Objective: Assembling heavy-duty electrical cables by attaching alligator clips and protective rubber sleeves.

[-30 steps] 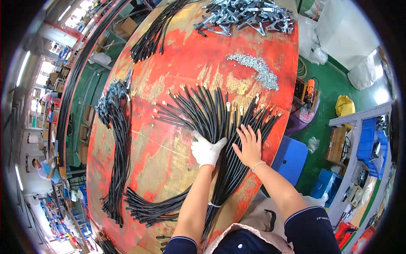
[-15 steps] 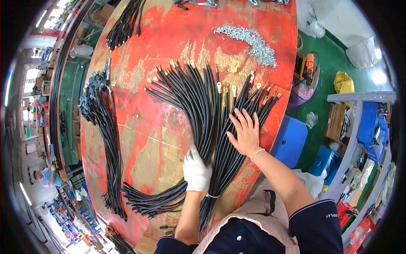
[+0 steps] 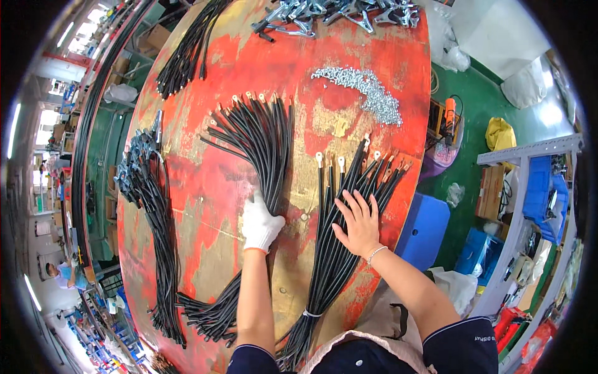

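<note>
Hands are splitting the cable fan: gloved left hand (image 3: 261,224) is dragging one black bundle (image 3: 258,134) leftward, palm flat, while bare right hand (image 3: 358,221), fingers spread, is pinning the other bundle (image 3: 349,187) on the red table (image 3: 205,187), so a gap is opening where they overlapped a second ago.

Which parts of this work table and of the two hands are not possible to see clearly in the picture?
Head view only:
- Left hand: a white glove covers it, and its palm hides the cables beneath.
- Right hand: lies flat on the right cable bundle, hiding those cables.
- Metal clamps: cut off by the top edge.
- Pile of small silver parts: too small to tell apart.
- Near table edge: hidden by the person's body.
</note>
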Motion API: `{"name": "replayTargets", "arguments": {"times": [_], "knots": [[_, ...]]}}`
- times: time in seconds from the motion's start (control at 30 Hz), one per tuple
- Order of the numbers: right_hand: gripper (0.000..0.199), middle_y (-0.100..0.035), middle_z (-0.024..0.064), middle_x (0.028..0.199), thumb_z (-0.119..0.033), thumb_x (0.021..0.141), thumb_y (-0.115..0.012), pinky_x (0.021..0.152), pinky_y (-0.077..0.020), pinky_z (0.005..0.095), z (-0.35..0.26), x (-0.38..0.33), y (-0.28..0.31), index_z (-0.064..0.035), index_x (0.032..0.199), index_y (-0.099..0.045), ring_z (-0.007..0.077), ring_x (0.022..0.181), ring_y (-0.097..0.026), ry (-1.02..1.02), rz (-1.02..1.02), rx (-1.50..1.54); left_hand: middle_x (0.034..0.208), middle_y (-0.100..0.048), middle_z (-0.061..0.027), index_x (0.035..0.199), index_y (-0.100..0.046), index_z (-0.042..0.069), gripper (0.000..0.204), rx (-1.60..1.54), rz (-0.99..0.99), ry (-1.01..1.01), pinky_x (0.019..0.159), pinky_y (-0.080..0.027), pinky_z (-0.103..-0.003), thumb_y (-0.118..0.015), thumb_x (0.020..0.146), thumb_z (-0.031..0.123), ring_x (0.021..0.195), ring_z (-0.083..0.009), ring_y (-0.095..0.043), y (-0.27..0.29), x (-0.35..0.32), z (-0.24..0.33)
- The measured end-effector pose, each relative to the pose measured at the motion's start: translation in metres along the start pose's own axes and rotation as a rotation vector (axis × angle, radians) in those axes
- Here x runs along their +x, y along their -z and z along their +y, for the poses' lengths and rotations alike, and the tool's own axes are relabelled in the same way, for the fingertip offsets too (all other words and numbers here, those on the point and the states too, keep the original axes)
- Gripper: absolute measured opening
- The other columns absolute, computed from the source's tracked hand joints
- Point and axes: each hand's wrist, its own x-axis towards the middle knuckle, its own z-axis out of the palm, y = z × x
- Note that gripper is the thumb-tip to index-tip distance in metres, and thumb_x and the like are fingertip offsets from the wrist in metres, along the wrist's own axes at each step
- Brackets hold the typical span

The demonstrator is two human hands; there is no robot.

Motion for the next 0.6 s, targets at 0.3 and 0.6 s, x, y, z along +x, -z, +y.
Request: {"name": "replayTargets", "arguments": {"times": [0.3,0.6], "knots": [[0.059,-0.038,0.0093,0.148,-0.040,0.086,-0.060,0.113,-0.0179,0.0581,-0.005,0.002,-0.004,-0.0142,0.138,-0.047,0.0320,0.138,-0.031,0.026,-0.025,-0.022,0.144,-0.037,-0.0293,0.147,-0.025,0.003,0.113,-0.149,0.280,0.174,0.102,-0.042,-0.051,-0.080,0.061,0.050,0.127,-0.0456,-0.043,0.005,0.098,0.058],[0.061,-0.037,0.0099,0.148,-0.038,0.084,-0.063,0.113,-0.0182,0.0572,0.000,-0.002,-0.002,-0.0135,0.138,-0.046,0.0318,0.137,-0.032,0.009,-0.004,-0.040,0.142,-0.040,-0.0253,0.143,-0.034,0.000,0.086,-0.106,0.184,-0.333,0.103,-0.041,-0.047,-0.072,0.071,0.030,0.119,-0.0435,-0.046,-0.023,0.078,0.083]]}}
